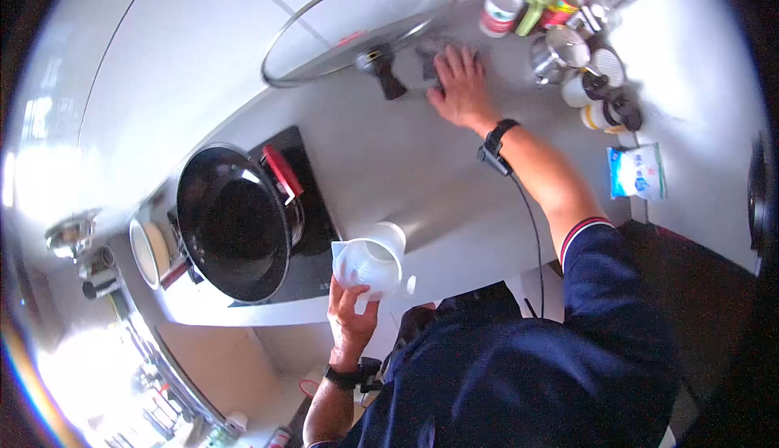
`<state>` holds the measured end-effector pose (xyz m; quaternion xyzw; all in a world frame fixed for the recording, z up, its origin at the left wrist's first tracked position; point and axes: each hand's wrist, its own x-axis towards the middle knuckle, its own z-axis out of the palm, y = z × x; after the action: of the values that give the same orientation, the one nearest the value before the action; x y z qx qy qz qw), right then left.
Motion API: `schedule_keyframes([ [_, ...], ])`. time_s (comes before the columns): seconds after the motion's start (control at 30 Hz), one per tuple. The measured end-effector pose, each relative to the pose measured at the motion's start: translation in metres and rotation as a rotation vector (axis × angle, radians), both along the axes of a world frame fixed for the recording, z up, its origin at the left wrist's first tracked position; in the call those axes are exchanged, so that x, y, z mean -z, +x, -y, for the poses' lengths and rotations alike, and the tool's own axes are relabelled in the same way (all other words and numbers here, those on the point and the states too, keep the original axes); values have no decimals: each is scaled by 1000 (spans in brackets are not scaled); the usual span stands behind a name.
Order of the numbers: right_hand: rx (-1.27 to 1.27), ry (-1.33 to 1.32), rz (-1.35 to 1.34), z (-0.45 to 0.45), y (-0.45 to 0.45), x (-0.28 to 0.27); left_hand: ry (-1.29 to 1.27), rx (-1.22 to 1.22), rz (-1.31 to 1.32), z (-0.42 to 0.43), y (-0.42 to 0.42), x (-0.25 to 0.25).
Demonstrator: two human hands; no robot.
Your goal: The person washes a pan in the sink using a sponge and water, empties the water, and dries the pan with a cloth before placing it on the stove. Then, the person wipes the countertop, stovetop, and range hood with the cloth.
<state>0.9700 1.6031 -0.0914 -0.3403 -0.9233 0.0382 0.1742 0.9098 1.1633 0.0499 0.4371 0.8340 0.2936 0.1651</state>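
My left hand (350,316) grips a translucent plastic measuring jug (386,247) by its side, over the counter's front edge. The jug's mouth faces me and it looks empty. Farther out, my right hand (462,89) reaches over the back of the counter with its fingers stretched out. Beside and partly beneath its fingertips lies a dark, blurred thing (428,57) whose kind I cannot make out. Just left of that, a large glass lid (357,28) with a black knob leans against the wall.
A black wok (231,225) sits on the dark hob (312,265) at left, with a red object (281,174) beside it. Bottles (501,11), a metal pot (558,54) and jars (602,113) line the back right. A blue-white packet (637,172) lies at right.
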Motion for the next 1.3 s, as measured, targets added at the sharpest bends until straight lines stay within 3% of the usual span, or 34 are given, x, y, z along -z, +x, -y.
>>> schedule_keyframes([
  [0.07, 20, 30, 17, 3, -14, 0, -18, -73, 50, 11, 4, -4],
  [0.27, -310, -86, 150, 121, 55, -16, -26, -154, 153, 41, -1, 5],
  [0.37, -427, -170, 154, 144, 37, -19, -49, -113, 202, 51, -7, 11],
  [0.67, -550, -126, -85, 144, -231, 13, -54, -95, 252, 52, -17, 10],
  [0.77, -891, -223, 139, 144, -296, 16, -126, -139, 354, 53, -17, 6],
  [0.8, -962, -105, 245, 148, -329, 42, -114, -150, 371, 53, -18, 6],
  [0.87, -1016, -169, 167, 166, -353, 29, -112, -136, 339, 52, -19, 4],
  [1.03, -1004, -190, -55, 185, -380, 59, -119, -99, 323, 52, -20, 6],
  [1.2, -997, -251, 65, 173, -351, 23, -145, -119, 292, 51, -17, 2],
  [1.3, -958, -67, -114, 149, -313, 46, -142, -106, 264, 49, -17, 2],
])
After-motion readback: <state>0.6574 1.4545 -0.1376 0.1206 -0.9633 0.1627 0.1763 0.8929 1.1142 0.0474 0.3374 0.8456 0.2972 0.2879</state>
